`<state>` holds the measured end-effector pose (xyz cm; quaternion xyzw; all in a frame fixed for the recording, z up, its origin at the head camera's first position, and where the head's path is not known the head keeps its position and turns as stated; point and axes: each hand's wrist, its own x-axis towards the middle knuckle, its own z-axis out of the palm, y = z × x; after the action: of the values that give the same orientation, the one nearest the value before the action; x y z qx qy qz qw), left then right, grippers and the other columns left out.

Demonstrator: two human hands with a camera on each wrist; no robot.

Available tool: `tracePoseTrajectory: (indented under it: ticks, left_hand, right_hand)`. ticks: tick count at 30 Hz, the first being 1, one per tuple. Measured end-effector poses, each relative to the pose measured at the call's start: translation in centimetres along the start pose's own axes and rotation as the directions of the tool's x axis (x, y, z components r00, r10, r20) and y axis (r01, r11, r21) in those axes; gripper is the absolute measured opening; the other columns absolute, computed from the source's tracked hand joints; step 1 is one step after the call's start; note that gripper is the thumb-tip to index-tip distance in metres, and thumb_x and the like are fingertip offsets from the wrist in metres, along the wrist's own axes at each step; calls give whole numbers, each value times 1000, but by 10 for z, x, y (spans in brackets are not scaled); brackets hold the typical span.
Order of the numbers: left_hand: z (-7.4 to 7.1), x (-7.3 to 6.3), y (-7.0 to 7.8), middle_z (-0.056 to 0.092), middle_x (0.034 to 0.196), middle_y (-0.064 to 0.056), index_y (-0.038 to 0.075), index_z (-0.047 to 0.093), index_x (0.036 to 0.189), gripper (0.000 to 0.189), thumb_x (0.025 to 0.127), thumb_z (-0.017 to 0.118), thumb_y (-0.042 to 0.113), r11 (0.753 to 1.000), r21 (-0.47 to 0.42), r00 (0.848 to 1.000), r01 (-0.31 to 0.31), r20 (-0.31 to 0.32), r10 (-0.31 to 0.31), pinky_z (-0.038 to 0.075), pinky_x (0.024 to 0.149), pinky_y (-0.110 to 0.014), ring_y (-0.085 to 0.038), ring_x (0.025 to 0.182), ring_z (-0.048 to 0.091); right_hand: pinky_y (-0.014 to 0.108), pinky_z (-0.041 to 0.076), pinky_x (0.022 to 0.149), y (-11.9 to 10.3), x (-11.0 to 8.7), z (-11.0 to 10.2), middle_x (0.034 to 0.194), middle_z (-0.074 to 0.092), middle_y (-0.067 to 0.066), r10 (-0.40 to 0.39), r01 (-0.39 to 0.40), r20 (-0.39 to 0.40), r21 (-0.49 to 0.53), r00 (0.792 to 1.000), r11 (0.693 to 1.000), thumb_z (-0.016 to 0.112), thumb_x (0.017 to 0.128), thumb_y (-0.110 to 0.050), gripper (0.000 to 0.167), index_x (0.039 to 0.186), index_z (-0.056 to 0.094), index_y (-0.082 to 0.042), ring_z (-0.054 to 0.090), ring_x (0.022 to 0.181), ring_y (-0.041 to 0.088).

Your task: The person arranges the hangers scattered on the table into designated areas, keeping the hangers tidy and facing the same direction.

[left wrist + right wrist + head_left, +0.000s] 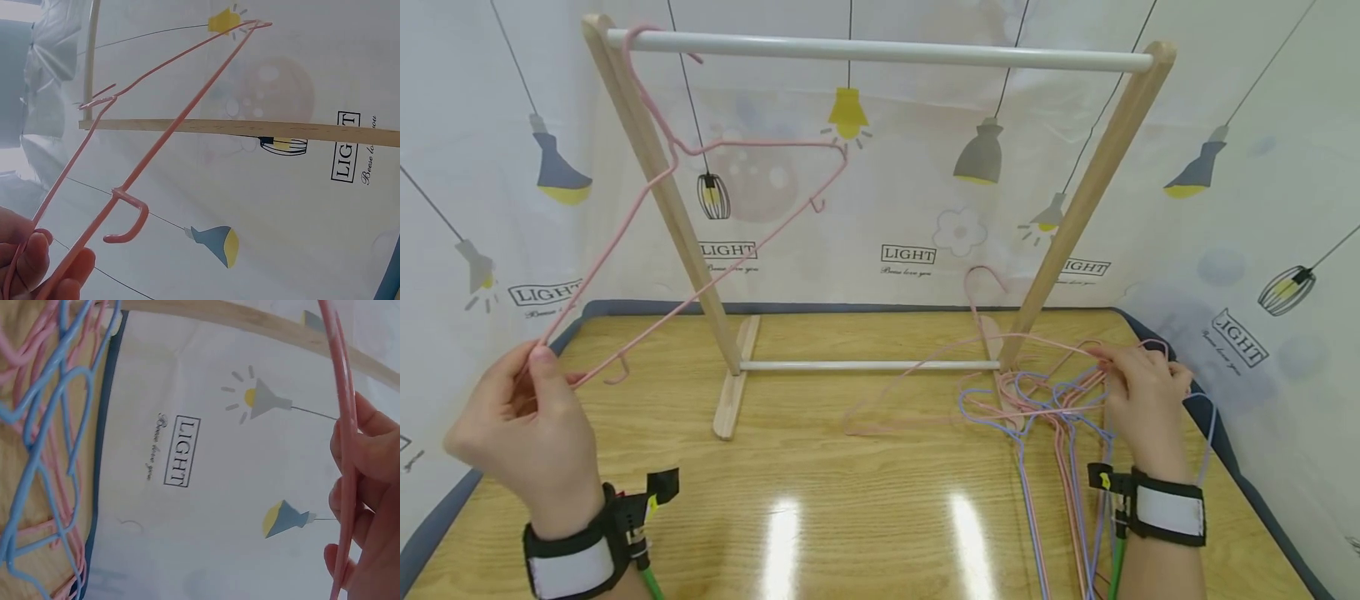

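Note:
My left hand (531, 425) pinches the left corner of a pink clothes hanger (775, 143). The hook of that hanger loops over the white rail (880, 52) near its left end, and the hanger tilts down toward my hand. In the left wrist view, the thumb and fingers (78, 269) close around its wires, and a small side hook shows on the lower bar. Over on the right, my right hand (1146, 396) grips a second pink hanger (342, 369) by one end. Its hook points up beside the rack's right post.
A wooden rack post (1086, 196) rises on the right, another post (673, 217) on the left, with a low white crossbar (865, 366) between their feet. Tangled blue and pink hangers (1024, 475) lie on the wooden table (850, 517) below my right hand. A printed curtain surrounds the table.

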<state>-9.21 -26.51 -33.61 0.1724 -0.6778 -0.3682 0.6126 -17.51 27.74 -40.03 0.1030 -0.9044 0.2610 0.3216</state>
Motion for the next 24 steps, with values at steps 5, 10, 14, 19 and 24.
tracePoseTrajectory:
  ticks: [5, 10, 14, 19, 24]
  left_hand:
    - [-1, 1, -1, 59, 79, 30, -4, 81, 100, 26, 99, 70, 19, 1000, 18, 1000, 2, -20, -1, 38, 61, -5, 15, 63, 52]
    - [-1, 2, -1, 59, 80, 31, -3, 81, 100, 24, 99, 69, 18, 999, 32, 999, 15, -38, -14, 39, 60, -4, 17, 63, 54]
    - [-2, 4, -2, 58, 79, 32, -3, 81, 100, 24, 100, 68, 17, 999, 41, 999, 24, -45, -23, 40, 60, -5, 17, 63, 53]
    - [-4, 4, -3, 56, 79, 35, -3, 81, 102, 25, 101, 67, 18, 997, 76, 999, 30, -38, -27, 39, 62, -6, 18, 64, 52]
    - [-4, 4, -3, 55, 79, 36, -1, 81, 102, 25, 101, 67, 20, 995, 92, 998, 38, -46, -34, 39, 63, -8, 18, 66, 50]
  right_hand:
    - [59, 19, 91, -12, 2, -4, 89, 69, 19, -70, 71, -39, 28, 997, 997, 58, 97, 14, 29, 111, 77, -3, 47, 87, 34]
    - [56, 19, 88, -23, 5, -10, 87, 70, 18, -140, 145, -98, 45, 985, 988, 55, 93, 20, 35, 109, 78, -1, 49, 90, 38]
    - [46, 19, 88, -31, 6, -13, 84, 71, 18, -159, 170, -144, 66, 977, 983, 54, 92, 20, 35, 106, 79, -1, 52, 90, 39]
    - [35, 13, 87, -37, 6, -13, 82, 70, 20, -169, 191, -193, 101, 967, 976, 53, 90, 23, 36, 104, 78, 2, 51, 86, 37]
    - [34, 14, 86, -42, 5, -15, 83, 69, 21, -169, 200, -230, 117, 958, 973, 51, 88, 25, 37, 102, 78, 3, 51, 86, 38]
